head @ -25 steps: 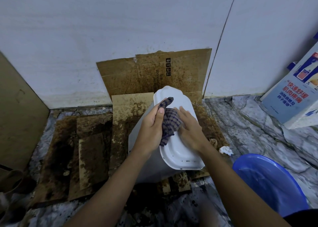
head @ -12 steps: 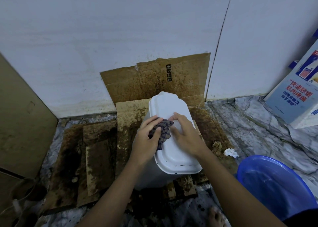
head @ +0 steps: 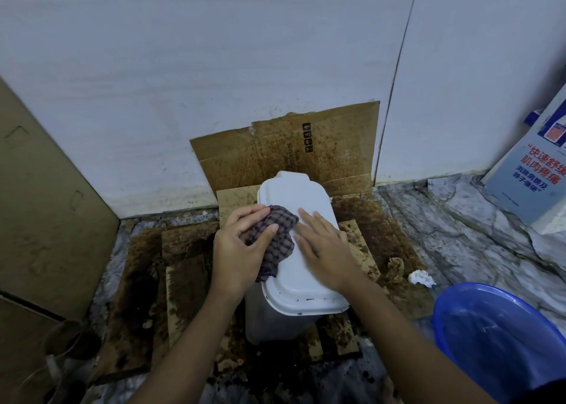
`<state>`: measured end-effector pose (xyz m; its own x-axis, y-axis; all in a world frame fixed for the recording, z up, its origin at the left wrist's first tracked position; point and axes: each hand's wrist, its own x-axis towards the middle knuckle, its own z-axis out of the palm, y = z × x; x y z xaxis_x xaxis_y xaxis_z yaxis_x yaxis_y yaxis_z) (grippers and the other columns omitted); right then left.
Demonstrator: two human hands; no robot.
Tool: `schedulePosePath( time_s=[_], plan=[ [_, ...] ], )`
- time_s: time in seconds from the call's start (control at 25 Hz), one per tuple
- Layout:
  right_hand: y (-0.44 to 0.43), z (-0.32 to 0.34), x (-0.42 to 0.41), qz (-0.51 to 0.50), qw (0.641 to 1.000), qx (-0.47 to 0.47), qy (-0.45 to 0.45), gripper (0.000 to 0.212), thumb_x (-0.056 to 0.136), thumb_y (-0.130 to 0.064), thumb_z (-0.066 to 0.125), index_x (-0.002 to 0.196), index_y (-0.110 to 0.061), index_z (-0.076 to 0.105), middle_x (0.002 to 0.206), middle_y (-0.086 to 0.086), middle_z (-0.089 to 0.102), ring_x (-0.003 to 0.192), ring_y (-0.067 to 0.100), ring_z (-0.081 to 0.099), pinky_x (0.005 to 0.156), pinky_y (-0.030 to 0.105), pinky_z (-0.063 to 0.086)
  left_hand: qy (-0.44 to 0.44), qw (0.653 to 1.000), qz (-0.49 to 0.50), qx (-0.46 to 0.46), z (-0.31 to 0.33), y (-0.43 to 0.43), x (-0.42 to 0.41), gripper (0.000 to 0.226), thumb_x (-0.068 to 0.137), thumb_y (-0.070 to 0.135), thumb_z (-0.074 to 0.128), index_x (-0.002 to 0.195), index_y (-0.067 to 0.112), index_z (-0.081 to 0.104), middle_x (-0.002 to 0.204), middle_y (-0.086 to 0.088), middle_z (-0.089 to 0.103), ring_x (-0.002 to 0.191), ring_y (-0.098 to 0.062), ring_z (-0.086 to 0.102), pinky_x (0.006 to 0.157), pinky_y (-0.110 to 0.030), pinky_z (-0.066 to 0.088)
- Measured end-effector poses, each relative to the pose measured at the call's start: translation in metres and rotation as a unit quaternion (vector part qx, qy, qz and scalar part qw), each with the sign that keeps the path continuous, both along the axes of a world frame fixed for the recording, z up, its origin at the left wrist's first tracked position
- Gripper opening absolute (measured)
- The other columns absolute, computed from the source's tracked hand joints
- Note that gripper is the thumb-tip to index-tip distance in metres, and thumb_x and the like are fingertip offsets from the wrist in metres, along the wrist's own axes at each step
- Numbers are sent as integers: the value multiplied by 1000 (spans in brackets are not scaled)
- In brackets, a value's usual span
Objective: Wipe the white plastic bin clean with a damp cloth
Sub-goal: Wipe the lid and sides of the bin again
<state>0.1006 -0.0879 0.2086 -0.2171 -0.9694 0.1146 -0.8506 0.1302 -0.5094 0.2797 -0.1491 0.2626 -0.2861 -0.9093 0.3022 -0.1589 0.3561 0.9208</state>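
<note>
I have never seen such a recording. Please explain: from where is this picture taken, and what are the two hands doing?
No machine is here: a person wears a camera on the head, so the picture looks down at their own arms. The left hand grips a dark checked cloth on top of a tall white plastic bin. The right hand lies flat on the bin's top, fingers straight, holding nothing. The bin stands on stained brown cardboard on a grey marble floor. A round blue plastic basin sits at the right.
</note>
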Motion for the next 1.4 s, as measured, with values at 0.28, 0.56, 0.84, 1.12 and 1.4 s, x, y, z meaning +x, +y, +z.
schedulePosePath(
  time_s=[0.28,0.56,0.84,1.12,1.4],
  plan=[
    [-5,4,21,-67,998,0,-19,46,105,-54,31,149,-45,38,166,-10,22,156,22,0,119,62,7,147,985,12,90,9,6,4,38,81,14,80,118,8,74,127,0,69,116,-12,67,97,-36,57],
    [0,3,17,-7,1000,-3,11,47,107,-50,28,154,-45,31,166,-15,20,152,24,17,116,57,26,186,972,26,143,4,11,4,34,83,9,79,116,7,75,122,0,72,113,-14,70,96,-37,58],
    [-9,-7,40,-7,999,3,-37,56,99,-62,9,153,-52,22,167,-22,7,151,30,12,115,64,23,146,976,68,146,-8,-4,25,34,83,18,81,115,10,76,120,0,73,109,-14,71,93,-42,60],
    [-19,-17,48,-6,998,-11,-56,63,97,-65,5,154,-49,26,167,-21,7,152,32,10,119,58,23,-153,985,78,1,-41,-16,59,37,90,35,73,127,29,69,133,8,53,126,-15,45,106,-34,46],
    [-20,-15,51,20,996,-28,-82,47,109,-45,23,155,-40,32,168,-15,6,154,16,4,122,36,-1,-272,961,-8,42,-52,-19,73,66,93,75,37,149,42,45,164,14,25,150,-14,24,122,-49,25]
  ],
)
